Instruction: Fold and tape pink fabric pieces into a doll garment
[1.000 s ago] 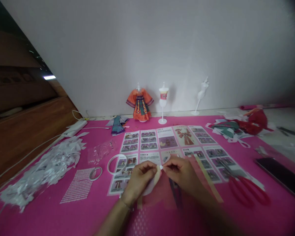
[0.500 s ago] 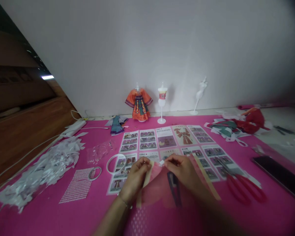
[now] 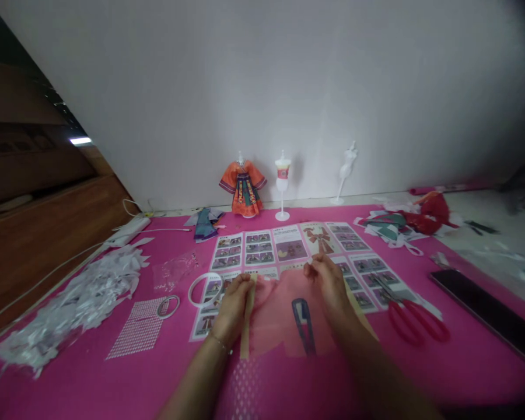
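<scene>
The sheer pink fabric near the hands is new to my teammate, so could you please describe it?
On the magenta tabletop, find the sheet printed with small pictures. At its near side, between the left hand and the right hand, is the sheer pink fabric. Unlike the sheet, it carries no pictures and has a cream strip along its left side.

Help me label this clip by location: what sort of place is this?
Probably a small craft corner, though whether at home or in a workshop I can't tell: miniature mannequins stand behind a picture sheet, with scissors on it.
</scene>
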A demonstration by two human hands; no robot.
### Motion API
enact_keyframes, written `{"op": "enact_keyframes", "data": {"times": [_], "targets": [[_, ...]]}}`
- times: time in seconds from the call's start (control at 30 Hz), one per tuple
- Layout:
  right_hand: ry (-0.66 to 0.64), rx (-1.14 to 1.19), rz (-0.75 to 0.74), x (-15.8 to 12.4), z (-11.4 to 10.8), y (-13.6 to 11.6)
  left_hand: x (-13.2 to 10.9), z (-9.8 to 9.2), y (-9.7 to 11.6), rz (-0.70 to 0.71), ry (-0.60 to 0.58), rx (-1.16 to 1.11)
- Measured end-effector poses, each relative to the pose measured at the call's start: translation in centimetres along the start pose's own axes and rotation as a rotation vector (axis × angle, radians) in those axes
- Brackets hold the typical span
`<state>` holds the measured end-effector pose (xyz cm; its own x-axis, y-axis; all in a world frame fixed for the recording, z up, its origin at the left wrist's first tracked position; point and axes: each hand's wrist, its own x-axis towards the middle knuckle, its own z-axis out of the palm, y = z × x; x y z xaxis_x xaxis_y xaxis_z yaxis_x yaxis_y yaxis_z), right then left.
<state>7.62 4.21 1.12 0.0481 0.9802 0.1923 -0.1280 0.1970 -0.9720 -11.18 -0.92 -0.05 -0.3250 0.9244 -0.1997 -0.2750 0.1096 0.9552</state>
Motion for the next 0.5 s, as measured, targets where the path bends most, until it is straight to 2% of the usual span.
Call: {"op": "enact_keyframes", "data": {"times": [0.23, 0.5], "targets": [[-0.056, -0.221, -0.101, 0.0, -0.1, -2.8, -0.2, 0.3, 0.2, 0.058, -0.06, 0.068], [-0.149, -0.555, -0.203, -1.2, -1.6, -2.6, -0.2, 0.8, 0.0, 0.046, -0.071, 0.198]]}}
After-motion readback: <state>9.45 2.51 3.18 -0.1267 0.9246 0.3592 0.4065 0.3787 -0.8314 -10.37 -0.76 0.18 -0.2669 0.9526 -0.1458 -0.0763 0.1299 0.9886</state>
